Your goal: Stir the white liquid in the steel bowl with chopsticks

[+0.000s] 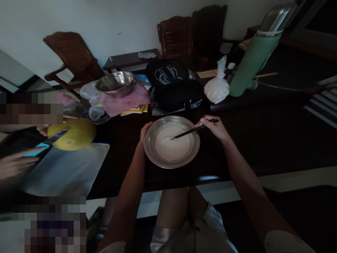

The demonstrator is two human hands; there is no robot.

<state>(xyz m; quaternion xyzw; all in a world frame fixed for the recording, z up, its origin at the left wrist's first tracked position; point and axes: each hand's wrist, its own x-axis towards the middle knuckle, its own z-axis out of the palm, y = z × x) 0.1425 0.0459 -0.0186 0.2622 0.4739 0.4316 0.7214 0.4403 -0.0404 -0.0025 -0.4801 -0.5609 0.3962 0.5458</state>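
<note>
A steel bowl [172, 165] stands on the dark table before me, with a pale, milky liquid [168, 149] inside. At its left side my left hand [145, 132] grips the rim, part of the fingers hidden behind the wall. My right hand [212, 125] is closed around dark chopsticks [188, 132], above the bowl's right edge. Their tips dip into the liquid near its middle. They lie close together, so I cannot make out each stick clearly.
On the left another person's hand [18, 162] holds a knife [56, 136] against a yellow pomelo [79, 133] on a cutting board [71, 168]. Behind stand an empty steel bowl [116, 89], black case [179, 93], tied bag of white powder [217, 89] and green thermos [249, 65].
</note>
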